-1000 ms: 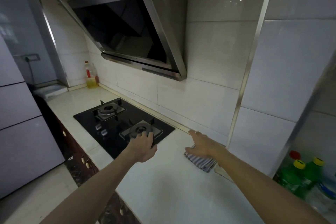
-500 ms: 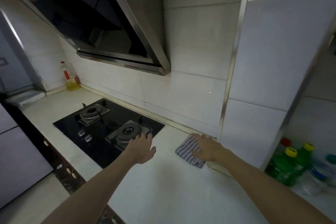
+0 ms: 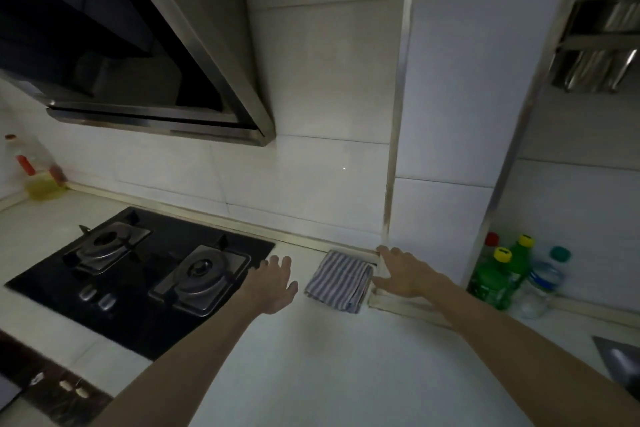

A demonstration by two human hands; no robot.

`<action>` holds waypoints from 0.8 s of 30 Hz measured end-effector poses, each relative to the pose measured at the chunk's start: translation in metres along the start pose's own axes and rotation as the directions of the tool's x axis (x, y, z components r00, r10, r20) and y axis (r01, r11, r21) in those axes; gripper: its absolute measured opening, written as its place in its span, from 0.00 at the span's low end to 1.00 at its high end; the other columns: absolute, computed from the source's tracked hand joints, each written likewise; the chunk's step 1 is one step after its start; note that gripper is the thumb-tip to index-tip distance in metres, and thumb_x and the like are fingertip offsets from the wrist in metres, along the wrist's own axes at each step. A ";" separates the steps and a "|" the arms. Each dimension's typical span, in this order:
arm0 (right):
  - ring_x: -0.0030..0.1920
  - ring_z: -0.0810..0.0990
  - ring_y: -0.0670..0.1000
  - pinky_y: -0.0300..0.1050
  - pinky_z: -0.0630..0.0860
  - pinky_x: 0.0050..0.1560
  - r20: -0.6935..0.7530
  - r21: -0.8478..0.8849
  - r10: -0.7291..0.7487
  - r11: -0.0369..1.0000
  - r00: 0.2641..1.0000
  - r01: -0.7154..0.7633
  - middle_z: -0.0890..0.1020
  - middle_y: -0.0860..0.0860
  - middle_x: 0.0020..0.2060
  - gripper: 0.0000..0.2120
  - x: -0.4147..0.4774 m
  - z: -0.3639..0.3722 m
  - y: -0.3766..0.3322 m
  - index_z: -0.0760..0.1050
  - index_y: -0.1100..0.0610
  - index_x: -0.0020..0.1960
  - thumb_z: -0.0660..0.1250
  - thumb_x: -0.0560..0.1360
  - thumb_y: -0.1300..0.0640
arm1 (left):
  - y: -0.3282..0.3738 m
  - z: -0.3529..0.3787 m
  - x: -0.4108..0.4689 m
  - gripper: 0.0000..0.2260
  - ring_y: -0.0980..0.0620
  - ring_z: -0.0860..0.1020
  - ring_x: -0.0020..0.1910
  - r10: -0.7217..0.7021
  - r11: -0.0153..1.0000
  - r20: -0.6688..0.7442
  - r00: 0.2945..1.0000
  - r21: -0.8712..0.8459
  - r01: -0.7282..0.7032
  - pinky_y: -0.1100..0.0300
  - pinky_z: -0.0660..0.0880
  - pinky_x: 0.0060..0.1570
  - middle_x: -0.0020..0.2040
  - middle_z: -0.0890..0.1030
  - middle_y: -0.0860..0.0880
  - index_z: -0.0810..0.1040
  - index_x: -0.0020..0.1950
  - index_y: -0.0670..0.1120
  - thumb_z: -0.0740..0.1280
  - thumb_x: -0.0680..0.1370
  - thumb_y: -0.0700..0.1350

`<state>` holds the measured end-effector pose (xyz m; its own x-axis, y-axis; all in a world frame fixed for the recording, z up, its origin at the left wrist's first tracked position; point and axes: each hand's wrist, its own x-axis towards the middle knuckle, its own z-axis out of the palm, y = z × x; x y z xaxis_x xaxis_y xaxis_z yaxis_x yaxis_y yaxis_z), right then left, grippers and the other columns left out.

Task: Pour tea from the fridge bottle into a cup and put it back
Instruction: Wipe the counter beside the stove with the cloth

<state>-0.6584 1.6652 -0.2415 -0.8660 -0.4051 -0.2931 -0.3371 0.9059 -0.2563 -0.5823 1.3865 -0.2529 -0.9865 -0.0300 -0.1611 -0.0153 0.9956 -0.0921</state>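
Note:
Neither a cup nor the fridge shows in the head view. My left hand (image 3: 273, 282) hovers open above the white counter (image 3: 311, 367), just right of the black gas hob (image 3: 138, 274). My right hand (image 3: 403, 270) is open too, fingers spread by the tiled wall corner, just right of a folded striped cloth (image 3: 337, 281). Neither hand holds anything. Two green bottles with yellow caps (image 3: 495, 282) and a clear bottle with a teal cap (image 3: 543, 282) stand at the right against the wall.
A slanted range hood (image 3: 145, 55) hangs over the hob at head height. An oil bottle (image 3: 38, 172) stands in the far left corner. A metal rack (image 3: 602, 42) is mounted upper right. A sink edge (image 3: 620, 357) shows at lower right.
The view has swung right, so the fridge has left the frame and the rack and sink edge have appeared. My right hand has moved off the striped cloth to its right side.

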 end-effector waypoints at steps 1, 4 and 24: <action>0.70 0.66 0.59 0.56 0.67 0.68 -0.006 0.007 0.022 1.000 1.000 -0.022 0.62 0.57 0.74 0.37 -0.001 -0.001 0.000 0.47 0.53 0.79 0.59 0.78 0.38 | -0.002 0.000 0.005 0.26 0.40 0.71 0.64 0.020 1.000 -0.002 1.000 0.005 -0.020 0.47 0.72 0.60 0.67 0.69 0.40 0.58 0.74 0.41 0.53 0.82 0.56; 0.71 0.65 0.60 0.57 0.66 0.69 -0.011 0.025 0.083 0.996 0.997 -0.082 0.61 0.58 0.75 0.38 -0.004 0.002 -0.001 0.47 0.54 0.79 0.58 0.79 0.38 | -0.009 0.005 0.021 0.26 0.40 0.71 0.63 0.077 0.997 0.002 0.997 0.010 -0.078 0.47 0.73 0.59 0.67 0.69 0.40 0.58 0.75 0.42 0.54 0.82 0.56; 0.66 0.70 0.62 0.58 0.69 0.64 0.001 0.040 0.336 0.941 0.942 -0.336 0.68 0.59 0.69 0.28 0.005 0.097 -0.025 0.56 0.56 0.75 0.53 0.82 0.42 | -0.045 0.115 0.067 0.25 0.42 0.70 0.64 0.324 0.944 0.213 0.922 -0.010 -0.330 0.48 0.70 0.60 0.67 0.69 0.42 0.59 0.74 0.43 0.54 0.82 0.56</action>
<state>-0.6186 1.6285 -0.3257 -0.9285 -0.0773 -0.3631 -0.0116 0.9837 -0.1797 -0.6287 1.3292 -0.3722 -0.8796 0.2762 -0.3875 0.3091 0.9507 -0.0240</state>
